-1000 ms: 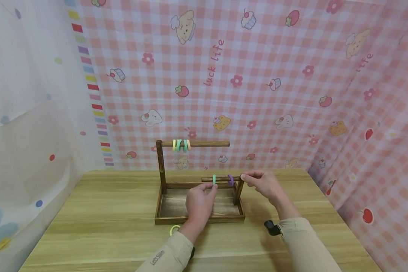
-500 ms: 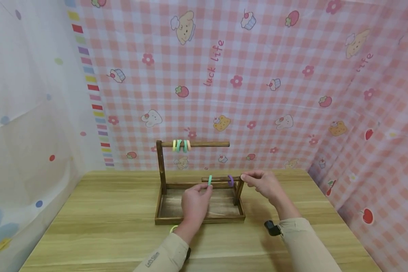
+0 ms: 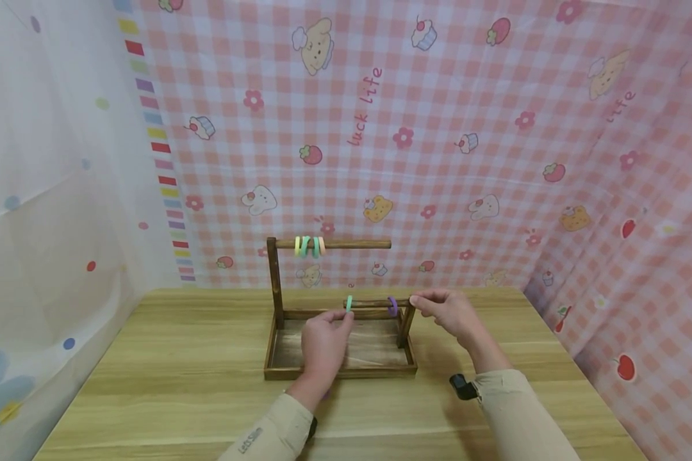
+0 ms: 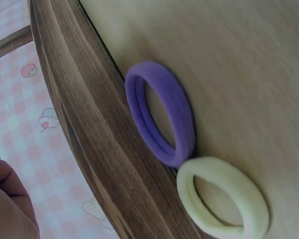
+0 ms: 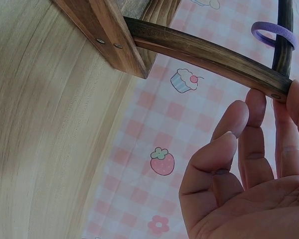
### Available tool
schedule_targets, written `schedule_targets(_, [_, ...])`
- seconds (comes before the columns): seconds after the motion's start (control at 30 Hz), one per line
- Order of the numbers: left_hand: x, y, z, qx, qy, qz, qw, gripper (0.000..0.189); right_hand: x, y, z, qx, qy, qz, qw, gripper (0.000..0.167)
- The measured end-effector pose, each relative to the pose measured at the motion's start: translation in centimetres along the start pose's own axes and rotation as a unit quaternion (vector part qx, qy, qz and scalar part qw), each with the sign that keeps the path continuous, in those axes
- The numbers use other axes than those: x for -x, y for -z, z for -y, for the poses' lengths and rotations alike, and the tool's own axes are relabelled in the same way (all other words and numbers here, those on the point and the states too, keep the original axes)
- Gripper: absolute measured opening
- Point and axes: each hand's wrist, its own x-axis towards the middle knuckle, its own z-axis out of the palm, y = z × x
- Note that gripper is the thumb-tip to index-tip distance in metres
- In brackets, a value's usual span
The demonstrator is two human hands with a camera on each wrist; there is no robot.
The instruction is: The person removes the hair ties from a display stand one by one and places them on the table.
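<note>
A: What's the left hand doing?
B: Pinching a green ring between thumb and finger, at the 9 o'clock end of the low bar. I can't tell whether the ring goes around it.
A: And the right hand?
B: Gripping the top of the short post, at the bar's 3 o'clock end.
A: Anything else on that bar?
B: A purple ring, hanging around it toward 3 o'clock, near the post.
A: Up at 12?
B: The high bar, with a yellow ring, two green ones and a peach ring bunched toward 9 o'clock.
A: Any on the table?
B: Two, outside the tray near its 6 o'clock side. In the left wrist view a violet ring lies beside the wall, a cream ring at its 5 o'clock.
</note>
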Motion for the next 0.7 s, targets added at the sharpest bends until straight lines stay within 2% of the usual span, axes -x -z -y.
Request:
schedule_targets(0.27, [-0.3, 0.9, 0.5, -0.002, 0.019, 0.007, 0.9998, 0.016, 0.0, 0.0, 0.1, 0.002, 0.005, 0.002, 1.0000, 0.038])
schedule_targets(0.53, [-0.8, 2.8, 1.3, -0.017, 0.012, -0.002, 0.9998, 0.017, 0.0, -0.1, 0.3, 0.001, 0.007, 0.003, 1.0000, 0.039])
schedule_targets(0.7, [-1.3, 4.2, 1.8, -0.048, -0.004, -0.018, 0.9987, 0.017, 0.1, 0.0, 0.2, 0.005, 0.007, 0.006, 0.9999, 0.044])
